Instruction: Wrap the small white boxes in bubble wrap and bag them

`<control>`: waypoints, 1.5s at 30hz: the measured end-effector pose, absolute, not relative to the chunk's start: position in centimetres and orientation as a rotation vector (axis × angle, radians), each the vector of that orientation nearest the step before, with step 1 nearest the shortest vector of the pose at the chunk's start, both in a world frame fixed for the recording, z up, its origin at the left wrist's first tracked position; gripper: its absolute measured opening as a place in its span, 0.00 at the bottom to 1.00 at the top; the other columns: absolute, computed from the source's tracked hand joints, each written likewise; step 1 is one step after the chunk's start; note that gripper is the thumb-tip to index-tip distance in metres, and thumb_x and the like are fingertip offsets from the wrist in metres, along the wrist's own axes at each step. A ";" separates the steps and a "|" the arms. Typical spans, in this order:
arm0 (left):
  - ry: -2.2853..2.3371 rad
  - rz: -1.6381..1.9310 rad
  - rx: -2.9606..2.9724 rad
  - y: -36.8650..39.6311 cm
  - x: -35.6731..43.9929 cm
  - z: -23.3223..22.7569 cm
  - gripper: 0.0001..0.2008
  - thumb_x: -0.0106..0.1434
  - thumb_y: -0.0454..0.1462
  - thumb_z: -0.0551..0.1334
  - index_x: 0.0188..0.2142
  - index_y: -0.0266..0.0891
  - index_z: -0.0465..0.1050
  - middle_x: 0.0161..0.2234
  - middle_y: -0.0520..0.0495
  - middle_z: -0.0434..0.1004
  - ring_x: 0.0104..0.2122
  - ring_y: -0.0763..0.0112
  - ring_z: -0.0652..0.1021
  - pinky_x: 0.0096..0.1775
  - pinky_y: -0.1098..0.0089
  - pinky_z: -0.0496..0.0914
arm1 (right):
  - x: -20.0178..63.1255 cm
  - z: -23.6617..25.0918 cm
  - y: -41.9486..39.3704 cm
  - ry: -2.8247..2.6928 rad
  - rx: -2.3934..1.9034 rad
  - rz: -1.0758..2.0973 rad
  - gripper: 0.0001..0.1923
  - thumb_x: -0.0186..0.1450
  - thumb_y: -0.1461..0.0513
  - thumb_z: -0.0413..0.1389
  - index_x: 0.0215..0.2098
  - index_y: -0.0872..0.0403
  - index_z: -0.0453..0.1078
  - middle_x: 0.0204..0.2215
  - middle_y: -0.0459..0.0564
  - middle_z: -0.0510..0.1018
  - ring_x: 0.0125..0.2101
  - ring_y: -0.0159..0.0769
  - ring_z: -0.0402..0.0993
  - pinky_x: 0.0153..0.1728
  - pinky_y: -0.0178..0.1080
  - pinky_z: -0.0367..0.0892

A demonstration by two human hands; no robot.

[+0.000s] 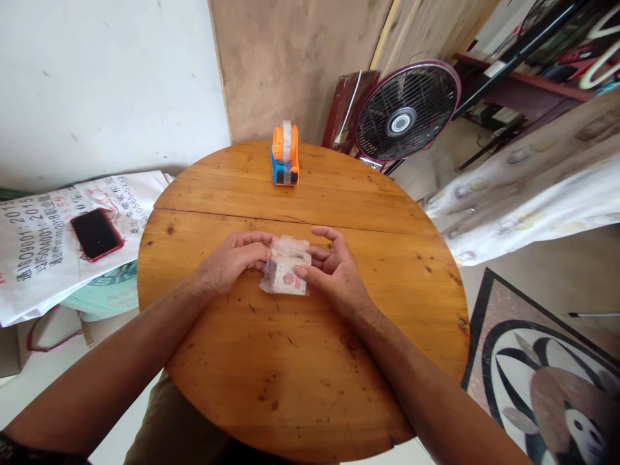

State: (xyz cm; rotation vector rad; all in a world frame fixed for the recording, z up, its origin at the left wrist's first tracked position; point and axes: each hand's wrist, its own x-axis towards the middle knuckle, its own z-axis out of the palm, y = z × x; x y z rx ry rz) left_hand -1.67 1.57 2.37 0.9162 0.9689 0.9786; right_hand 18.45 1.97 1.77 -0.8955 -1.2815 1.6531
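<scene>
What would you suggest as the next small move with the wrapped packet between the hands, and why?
Perhaps the left hand should fold down the loose clear wrap: it bunches up past the far edge of the packet, that hand is close beside it, and the right hand seems to steady the packet.

Open room between packet [285,278] and tape dispenser [285,155]

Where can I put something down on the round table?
The table has bare wood between the packet and the near edge, on both sides of the tape dispenser, and to the right of the right hand. It's crowded mid-table, where that hand and the left hand are at the packet.
</scene>
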 end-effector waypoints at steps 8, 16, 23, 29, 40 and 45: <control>0.934 0.998 0.818 1.7 -1.8 2.0 0.12 0.50 0.33 0.67 0.36 0.34 0.79 0.32 0.46 0.81 0.29 0.71 0.78 0.32 0.71 0.73 | 19.1 2.2 1.8 -1.420 -0.858 1.622 0.18 0.57 0.56 0.68 0.40 0.50 0.66 0.36 0.45 0.80 0.34 0.33 0.78 0.35 0.37 0.73; 0.973 0.978 0.823 1.8 -1.7 1.9 0.10 0.51 0.38 0.70 0.31 0.34 0.77 0.28 0.49 0.78 0.25 0.74 0.76 0.29 0.72 0.72 | 19.4 2.2 1.8 -1.547 -0.858 1.565 0.17 0.57 0.56 0.67 0.44 0.48 0.75 0.43 0.48 0.81 0.41 0.37 0.78 0.41 0.40 0.75; 1.084 0.970 0.879 1.7 -1.0 2.0 0.13 0.51 0.43 0.70 0.27 0.35 0.72 0.23 0.54 0.72 0.21 0.78 0.71 0.24 0.76 0.66 | 19.5 2.6 1.6 -1.753 -0.838 1.406 0.16 0.60 0.57 0.65 0.46 0.48 0.77 0.51 0.51 0.78 0.51 0.42 0.75 0.52 0.46 0.70; 1.148 0.975 0.983 1.5 -0.8 1.7 0.14 0.53 0.46 0.67 0.27 0.36 0.71 0.22 0.55 0.70 0.20 0.79 0.68 0.24 0.76 0.63 | 19.6 3.0 1.9 -1.901 -0.833 1.396 0.15 0.63 0.55 0.61 0.47 0.48 0.77 0.51 0.53 0.77 0.52 0.42 0.73 0.53 0.46 0.69; 1.078 0.928 0.992 1.4 -1.0 2.0 0.14 0.55 0.45 0.67 0.27 0.35 0.72 0.23 0.54 0.71 0.21 0.78 0.69 0.26 0.75 0.64 | 19.8 2.9 2.2 -1.969 -0.873 1.394 0.14 0.65 0.54 0.60 0.46 0.49 0.76 0.48 0.52 0.77 0.48 0.42 0.74 0.48 0.44 0.69; 0.960 0.882 0.956 1.2 -1.4 2.4 0.18 0.54 0.46 0.71 0.38 0.35 0.76 0.33 0.47 0.80 0.30 0.70 0.77 0.35 0.70 0.70 | 19.9 2.7 2.0 -1.936 -0.969 1.323 0.15 0.64 0.53 0.60 0.45 0.50 0.75 0.46 0.51 0.77 0.45 0.41 0.74 0.47 0.44 0.69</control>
